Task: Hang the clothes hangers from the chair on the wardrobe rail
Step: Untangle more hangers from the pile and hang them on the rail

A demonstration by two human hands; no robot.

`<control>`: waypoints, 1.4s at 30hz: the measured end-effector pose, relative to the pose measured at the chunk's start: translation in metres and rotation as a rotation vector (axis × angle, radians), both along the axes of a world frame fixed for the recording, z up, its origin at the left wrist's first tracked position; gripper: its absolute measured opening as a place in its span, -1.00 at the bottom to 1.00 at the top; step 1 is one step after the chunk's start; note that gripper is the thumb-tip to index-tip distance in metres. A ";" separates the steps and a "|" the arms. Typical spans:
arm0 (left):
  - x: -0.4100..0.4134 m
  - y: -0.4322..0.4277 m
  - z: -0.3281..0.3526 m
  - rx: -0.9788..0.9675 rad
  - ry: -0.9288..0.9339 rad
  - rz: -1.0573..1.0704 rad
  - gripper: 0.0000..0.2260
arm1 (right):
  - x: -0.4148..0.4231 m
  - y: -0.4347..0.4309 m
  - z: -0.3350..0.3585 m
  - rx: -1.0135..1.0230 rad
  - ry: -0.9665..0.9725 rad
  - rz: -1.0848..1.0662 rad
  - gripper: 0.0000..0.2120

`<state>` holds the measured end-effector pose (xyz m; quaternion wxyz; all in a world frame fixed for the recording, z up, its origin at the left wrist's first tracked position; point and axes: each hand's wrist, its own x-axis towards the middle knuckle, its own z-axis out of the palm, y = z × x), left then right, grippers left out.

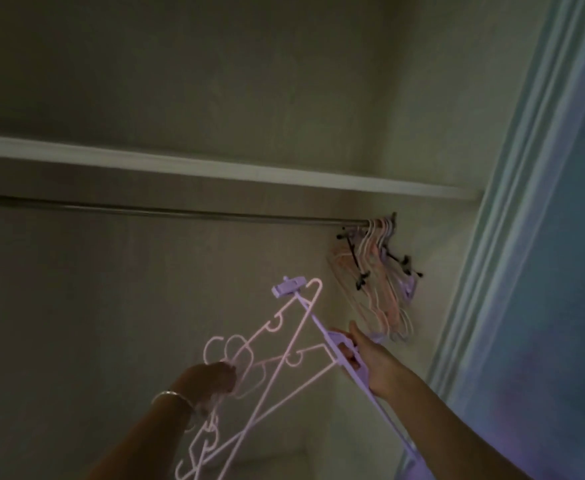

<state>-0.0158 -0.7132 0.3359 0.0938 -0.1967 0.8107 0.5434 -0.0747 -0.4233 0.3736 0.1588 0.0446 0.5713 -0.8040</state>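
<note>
Dim, bare wardrobe walls rise behind a white shelf point(215, 168), and just under it runs the wardrobe rail point(180, 211), free along most of its length. At its far right end a bunch of hung hangers point(377, 271) is packed against the side wall.

Below the rail, the person holds the next lot up. The left hand point(211, 379) has its fingers closed round the hook ends of a bundle of pink hangers point(239, 358). The right hand point(363, 355) has its fingers curled round the middle of a lilac clip hanger point(334, 337), which tilts upward, well short of the rail.

To my eye this is the separating step: one hanger being drawn from the bundle. Next, I'd say, its hook must be freed, turned to face the rail, lifted over and dropped beside those already hung.
</note>
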 end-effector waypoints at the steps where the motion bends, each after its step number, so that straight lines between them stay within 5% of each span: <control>1: -0.006 0.001 0.002 -0.072 -0.022 -0.098 -0.81 | -0.007 -0.003 0.000 -0.008 -0.009 0.000 -0.52; 10: -0.053 -0.013 -0.008 0.070 -0.054 -0.010 -0.58 | -0.056 0.004 -0.011 0.037 -0.101 -0.016 -0.49; 19: -0.056 -0.013 0.027 0.144 0.118 0.167 -0.67 | -0.089 -0.013 -0.010 -0.057 -0.152 0.012 -0.52; 25: -0.055 -0.026 0.048 0.078 0.163 0.220 -0.66 | -0.097 -0.024 -0.020 0.312 -0.094 -0.092 -0.62; 31: -0.055 -0.034 0.041 0.283 0.050 0.108 -0.91 | -0.090 -0.046 -0.031 0.567 -0.142 0.004 -0.52; 37: -0.064 0.017 0.051 0.230 0.037 0.167 -0.82 | -0.066 -0.064 -0.012 0.335 -0.147 0.115 -0.60; 42: -0.081 0.037 0.032 0.538 0.155 0.376 -0.80 | -0.055 -0.086 0.009 0.291 -0.091 0.090 -0.62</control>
